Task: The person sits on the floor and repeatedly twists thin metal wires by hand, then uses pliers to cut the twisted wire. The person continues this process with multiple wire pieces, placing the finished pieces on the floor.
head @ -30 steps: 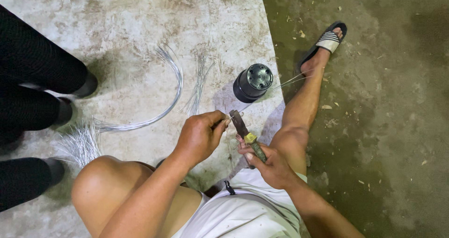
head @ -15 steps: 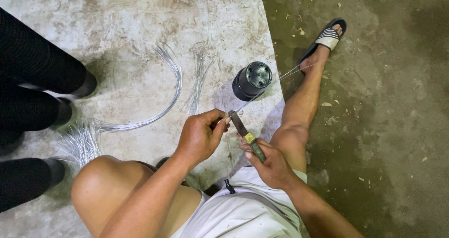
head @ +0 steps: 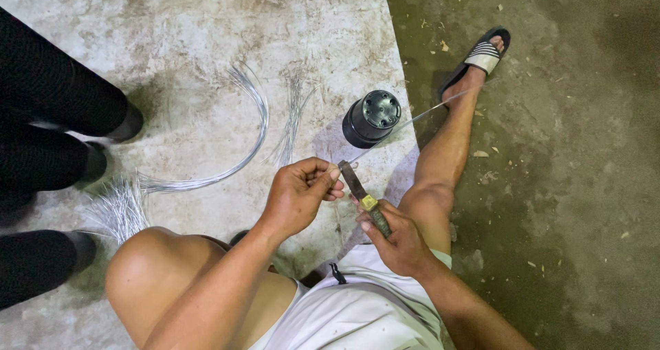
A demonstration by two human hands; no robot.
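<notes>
My left hand (head: 300,193) is closed, pinching the near end of a thin pale strand (head: 412,121) that stretches away past my bent right leg toward my sandalled foot (head: 478,58). My right hand (head: 392,238) grips the handle of a small knife (head: 359,188) with a yellow band; its blade tip meets the strand right beside my left fingers. A black plastic pot (head: 372,118) stands upside down on the concrete just beyond both hands.
A long curved bundle of pale strands (head: 237,147) and a shorter bunch (head: 294,119) lie on the light concrete slab (head: 185,34). More strands fan out at the left (head: 117,209). Another person's black-clad legs (head: 48,109) stand at the left. Darker ground (head: 570,185) lies to the right.
My hands have stayed almost in place; the knife blade sits slightly closer to my left fingers along the strand. The pot and strands have not moved.
</notes>
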